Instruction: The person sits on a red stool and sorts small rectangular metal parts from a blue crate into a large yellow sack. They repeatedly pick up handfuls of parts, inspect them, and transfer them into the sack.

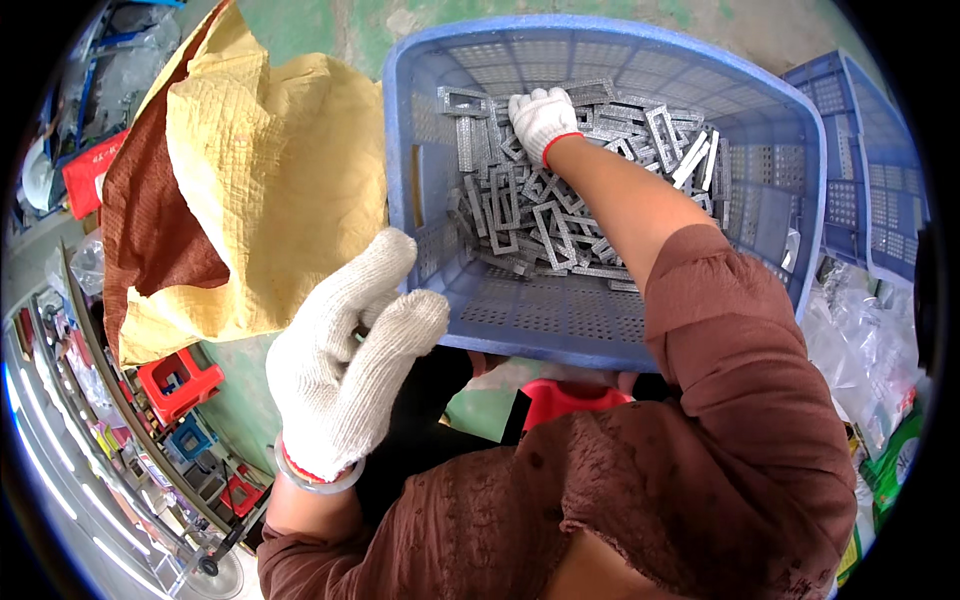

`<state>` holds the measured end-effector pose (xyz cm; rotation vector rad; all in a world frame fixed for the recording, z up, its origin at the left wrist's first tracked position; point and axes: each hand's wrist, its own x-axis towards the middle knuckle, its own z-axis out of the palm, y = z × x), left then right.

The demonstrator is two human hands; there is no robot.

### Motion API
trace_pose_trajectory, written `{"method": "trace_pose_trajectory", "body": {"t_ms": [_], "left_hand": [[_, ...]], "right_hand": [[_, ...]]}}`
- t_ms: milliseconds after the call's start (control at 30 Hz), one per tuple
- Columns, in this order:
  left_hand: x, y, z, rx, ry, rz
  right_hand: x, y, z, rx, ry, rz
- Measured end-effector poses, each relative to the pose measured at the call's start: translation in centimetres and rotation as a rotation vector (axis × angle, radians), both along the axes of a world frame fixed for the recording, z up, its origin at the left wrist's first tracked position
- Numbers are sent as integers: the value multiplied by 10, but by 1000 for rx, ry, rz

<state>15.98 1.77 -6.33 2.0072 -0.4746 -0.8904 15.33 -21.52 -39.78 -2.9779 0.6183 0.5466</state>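
My left hand, in a white knit glove with a red cuff, is raised in front of the crate's near left corner. Its fingers and thumb are apart, and nothing shows between them. My right hand, gloved the same way, reaches into a blue plastic crate. Its fingers curl down onto a heap of grey metal rectangular frames, near the far left of the heap. The fingertips are hidden, so what they grip does not show. One metal frame lies right beside the knuckles.
A yellow and brown woven sack stands against the crate's left side. Another blue crate is at the right, with clear plastic bags below it. A red stool stands on the green floor at left. Something red shows under the crate's near edge.
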Motion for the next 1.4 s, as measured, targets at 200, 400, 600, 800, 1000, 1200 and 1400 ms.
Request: {"method": "trace_pose_trajectory", "body": {"t_ms": [200, 400, 600, 800, 1000, 1200, 1400], "left_hand": [[2, 8, -10, 24, -139, -133], [7, 9, -10, 16, -53, -91], [5, 7, 0, 34, -52, -170], [5, 15, -2, 66, -86, -208], [-1, 8, 5, 41, -43, -217], [0, 3, 2, 46, -35, -232], [5, 7, -5, 28, -38, -259]], "right_hand": [[-4, -3, 8, 58, 19, -90], [-3, -12, 16, 94, 43, -45], [-33, 10, -12, -4, -223, -180], [-90, 35, 15, -59, -186, 3], [-107, 11, 16, -5, -350, 283], [-53, -1, 29, 51, -27, 168], [-40, 5, 12, 71, 154, 85]]}}
